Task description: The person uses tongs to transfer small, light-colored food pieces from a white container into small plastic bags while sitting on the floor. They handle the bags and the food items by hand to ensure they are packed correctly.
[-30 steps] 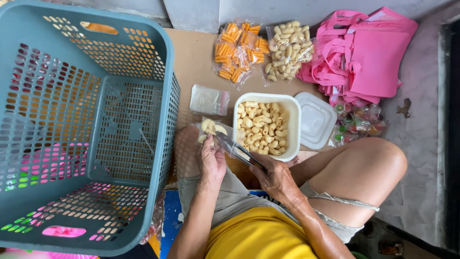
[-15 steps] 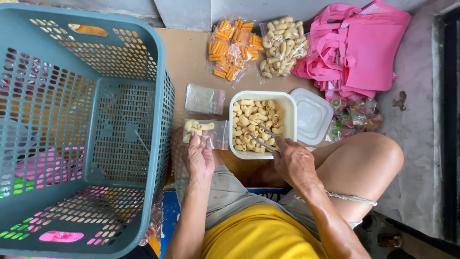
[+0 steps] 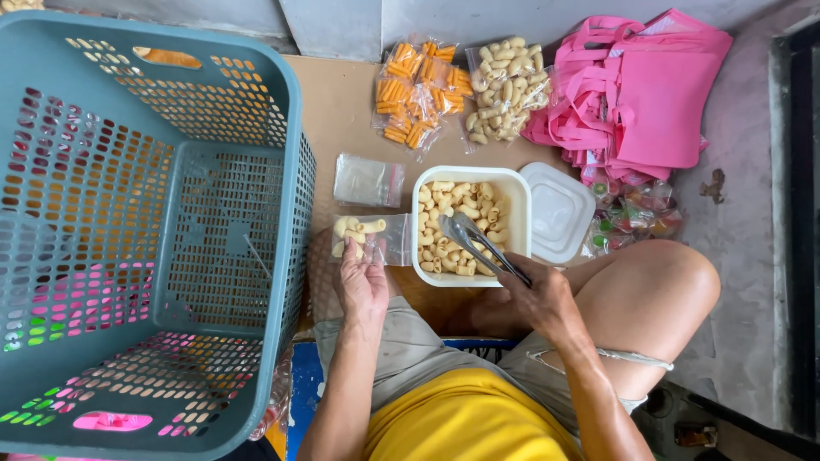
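Clear zip bag [image 3: 371, 239] pinched by left hand [image 3: 363, 286] holds few snacks; right hand [image 3: 542, 299] grips tongs [image 3: 478, 243] in still-full tub [image 3: 470, 226].

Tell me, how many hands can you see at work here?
2. The left hand holds a small clear bag of pale snacks. The right hand holds metal tongs over the white tub of snacks. No other hands show.
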